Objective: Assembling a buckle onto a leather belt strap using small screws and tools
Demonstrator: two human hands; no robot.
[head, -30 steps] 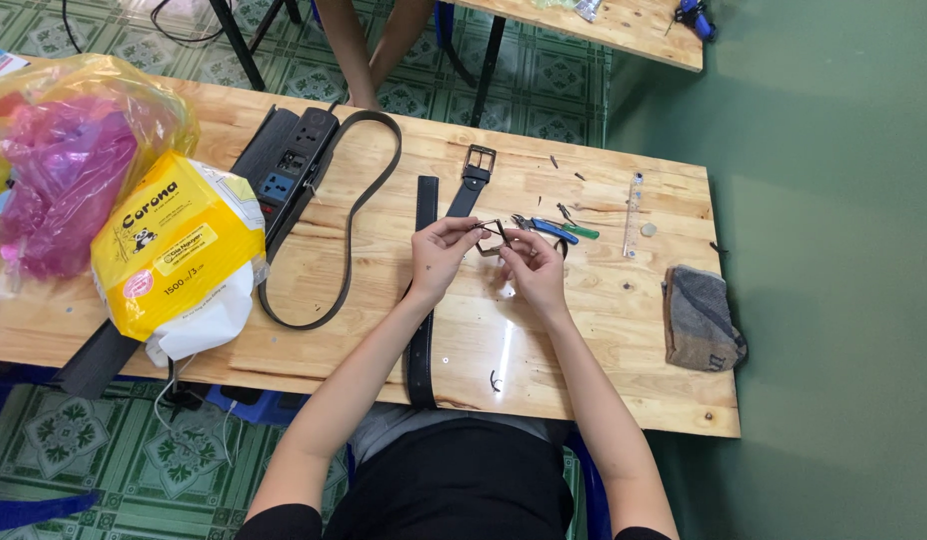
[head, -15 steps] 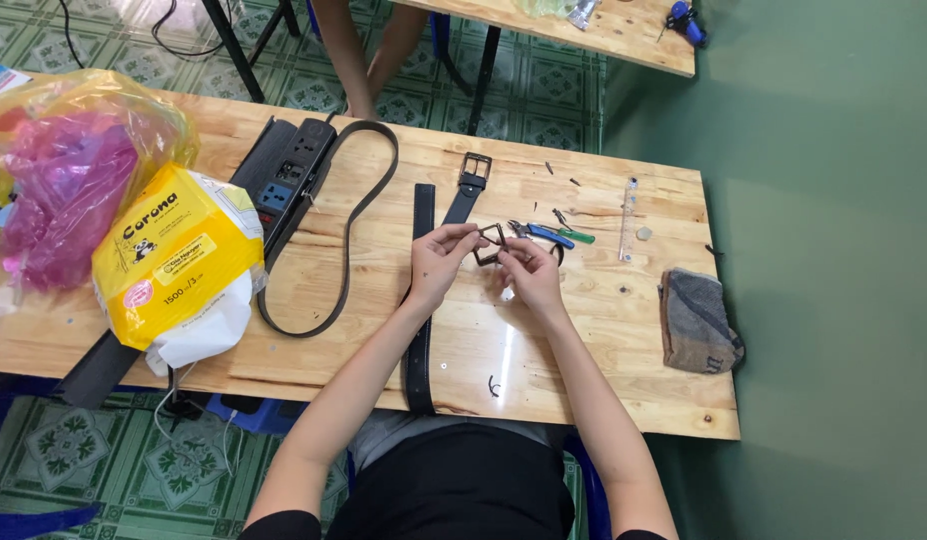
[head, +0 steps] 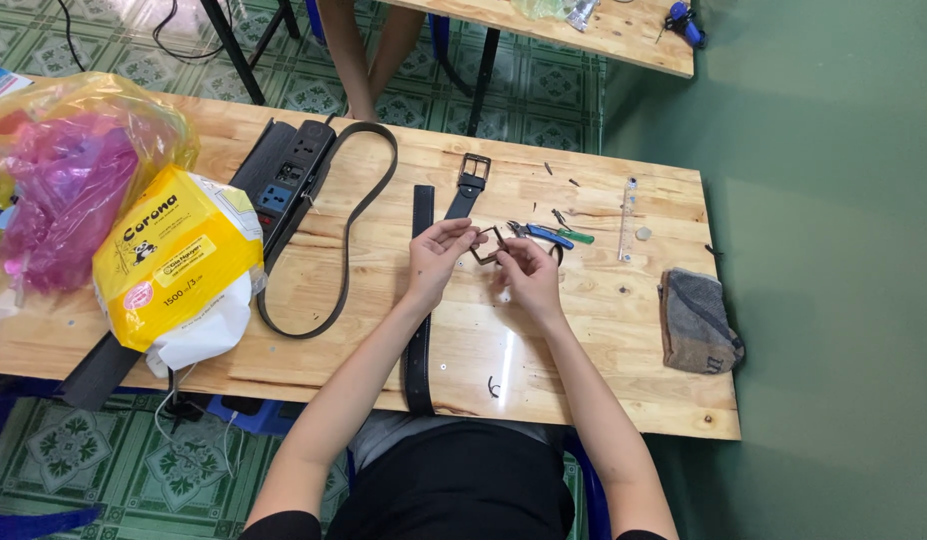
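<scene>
Nearest the person, a black strap is lying lengthwise down the wooden surface, running under the left wrist. Above it, the left hand and right hand are pinching a small square metal buckle between their fingertips, each grip closing narrowly on one side, lifting it just clear of the surface for a steady view. Just beyond, blue-handled pliers are lying within reach, and a second belt is looping beside a black power strip.

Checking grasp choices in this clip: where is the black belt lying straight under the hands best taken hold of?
Probably near the far end of the black belt, pinched across its width from above: it lies flat and bare there, beyond the left hand and right hand holding the buckle frame.
</scene>
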